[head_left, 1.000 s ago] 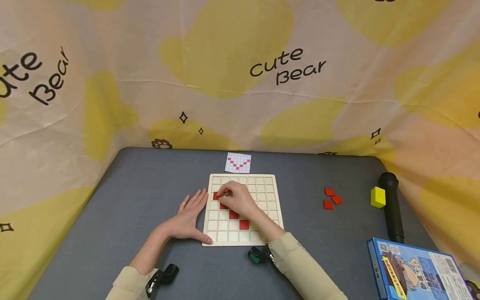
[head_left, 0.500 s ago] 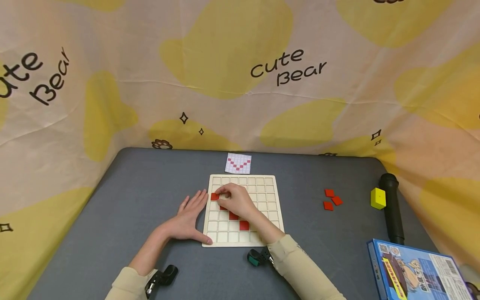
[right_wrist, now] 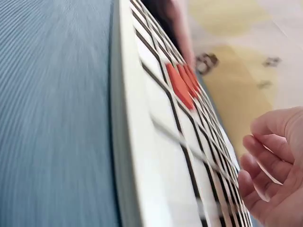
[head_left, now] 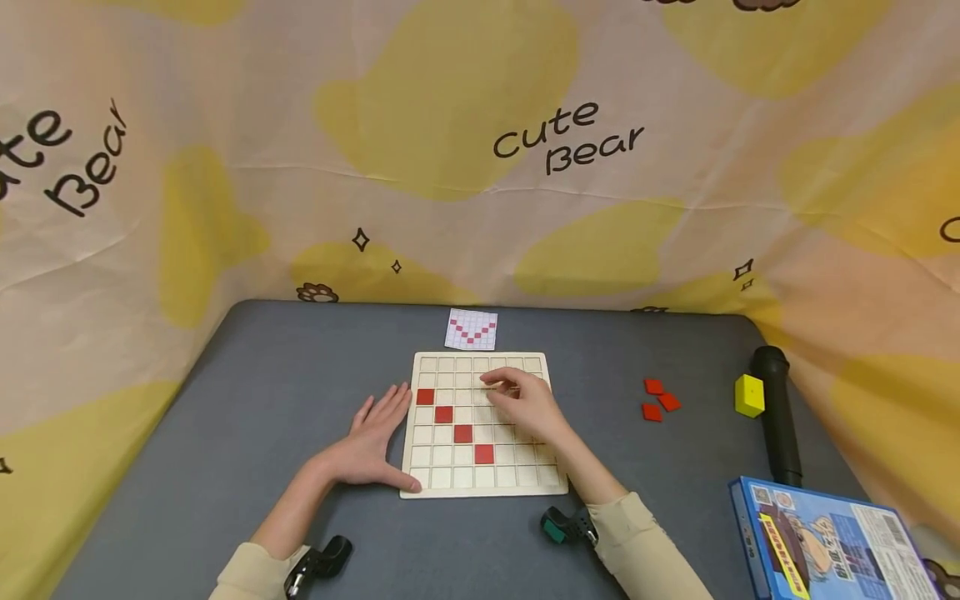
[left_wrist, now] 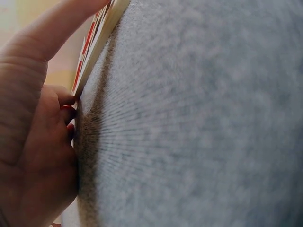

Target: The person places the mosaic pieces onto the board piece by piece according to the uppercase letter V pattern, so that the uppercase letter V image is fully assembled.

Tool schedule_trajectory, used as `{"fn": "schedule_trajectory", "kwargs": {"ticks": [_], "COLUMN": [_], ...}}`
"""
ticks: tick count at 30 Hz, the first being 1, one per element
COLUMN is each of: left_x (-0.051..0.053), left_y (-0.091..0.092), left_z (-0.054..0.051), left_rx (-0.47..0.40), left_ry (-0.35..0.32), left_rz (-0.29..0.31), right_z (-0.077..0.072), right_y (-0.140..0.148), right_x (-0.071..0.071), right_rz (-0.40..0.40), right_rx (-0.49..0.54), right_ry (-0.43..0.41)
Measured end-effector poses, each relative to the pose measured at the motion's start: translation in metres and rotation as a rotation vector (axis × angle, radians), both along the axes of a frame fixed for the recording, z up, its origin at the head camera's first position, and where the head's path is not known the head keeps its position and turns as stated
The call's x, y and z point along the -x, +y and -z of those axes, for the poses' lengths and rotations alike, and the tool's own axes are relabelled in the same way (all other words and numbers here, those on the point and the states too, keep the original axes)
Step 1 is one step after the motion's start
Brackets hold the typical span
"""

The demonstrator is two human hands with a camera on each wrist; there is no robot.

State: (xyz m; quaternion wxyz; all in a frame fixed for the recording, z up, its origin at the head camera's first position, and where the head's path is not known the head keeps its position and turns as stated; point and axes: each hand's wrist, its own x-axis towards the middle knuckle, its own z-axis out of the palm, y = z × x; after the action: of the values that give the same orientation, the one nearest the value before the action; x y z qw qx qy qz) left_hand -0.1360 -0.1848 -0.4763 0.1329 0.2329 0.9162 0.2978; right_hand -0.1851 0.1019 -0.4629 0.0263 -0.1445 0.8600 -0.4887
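Observation:
A cream grid board lies flat on the grey table, with several red squares in a diagonal, from the upper-left red square down to the lower-right one. Spread along the board's left edge, my left hand touches it with fingertips and thumb; the left wrist view shows this hand beside the board's edge. Over the board's right half hovers my right hand, its fingers loosely bent and holding nothing. In the right wrist view that hand has a gap between thumb and fingers.
Behind the board lies a pattern card with a V of red squares. Three loose red tiles are on the right. Farther right are a yellow block, a black microphone and a blue box.
My right hand has moved right, away from the upper-left red square, uncovering the diagonal. The left hand stays at the board's edge. The head view has shifted slightly.

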Motion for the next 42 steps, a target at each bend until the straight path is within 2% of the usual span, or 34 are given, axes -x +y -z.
{"fn": "schedule_trajectory", "kwargs": {"ticks": [7,13,20,25,31,42], "left_x": [-0.002,-0.001,-0.001,-0.001,0.000,-0.001], "left_y": [-0.002,-0.002,-0.003,-0.002,-0.001,-0.001], "left_z": [0.000,0.001,0.001,0.001,0.001,-0.001], "left_rx": [-0.018,-0.022,-0.023,-0.019,-0.018,-0.022], "left_ry": [0.006,0.000,-0.002,-0.006,-0.011,-0.010], "left_rz": [-0.004,0.006,0.003,0.003,-0.002,-0.002], "right_z": [-0.004,-0.009,-0.011,-0.007,-0.004,0.005], "right_y": [0.066,0.122,0.164,0.181,0.187,0.182], "right_x": [-0.001,-0.005,-0.010,-0.011,-0.011,-0.011], "right_rz": [0.140,0.305,0.443,0.511,0.557,0.535], "right_rx": [-0.055,-0.110,-0.235,-0.325,-0.436,-0.410], "right_ry": [0.026,-0.010,0.008,0.027,-0.016,0.037]}}
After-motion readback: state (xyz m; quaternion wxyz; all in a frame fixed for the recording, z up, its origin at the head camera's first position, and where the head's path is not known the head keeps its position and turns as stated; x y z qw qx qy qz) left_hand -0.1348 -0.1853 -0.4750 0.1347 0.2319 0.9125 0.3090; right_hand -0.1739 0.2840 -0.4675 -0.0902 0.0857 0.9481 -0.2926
